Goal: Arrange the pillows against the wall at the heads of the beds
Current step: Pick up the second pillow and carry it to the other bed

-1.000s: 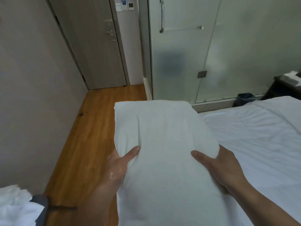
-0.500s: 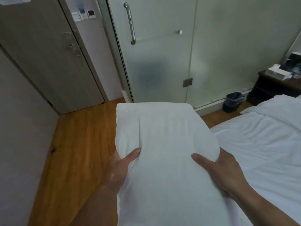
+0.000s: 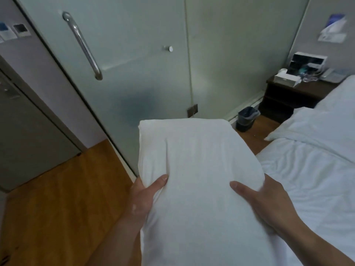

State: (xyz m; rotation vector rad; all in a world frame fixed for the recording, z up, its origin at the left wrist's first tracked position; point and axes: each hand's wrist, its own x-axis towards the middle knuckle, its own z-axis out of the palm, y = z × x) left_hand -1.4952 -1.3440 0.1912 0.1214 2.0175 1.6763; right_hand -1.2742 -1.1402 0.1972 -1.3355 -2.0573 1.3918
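Observation:
I hold a white pillow (image 3: pixel 197 181) lengthwise in front of me, in the air beside the bed. My left hand (image 3: pixel 143 198) grips its left edge, thumb on top. My right hand (image 3: pixel 267 202) grips its right edge, thumb pressed into the fabric. A bed (image 3: pixel 311 185) with a white duvet lies to my right. At its head, at the far right, rests another white pillow or folded duvet edge (image 3: pixel 315 123). The wall behind the bed head is out of frame.
A frosted glass partition with a door and metal handle (image 3: pixel 82 45) stands straight ahead. A dark nightstand (image 3: pixel 292 93) with boxes and a phone sits at the back right, a small bin (image 3: pixel 246 118) beside it. A wooden floor (image 3: pixel 63 189) runs on the left, toward a grey door.
My view has swung to the right: the entrance door slid off left and the nightstand and bed head came in. Both hands keep the same grip on the pillow.

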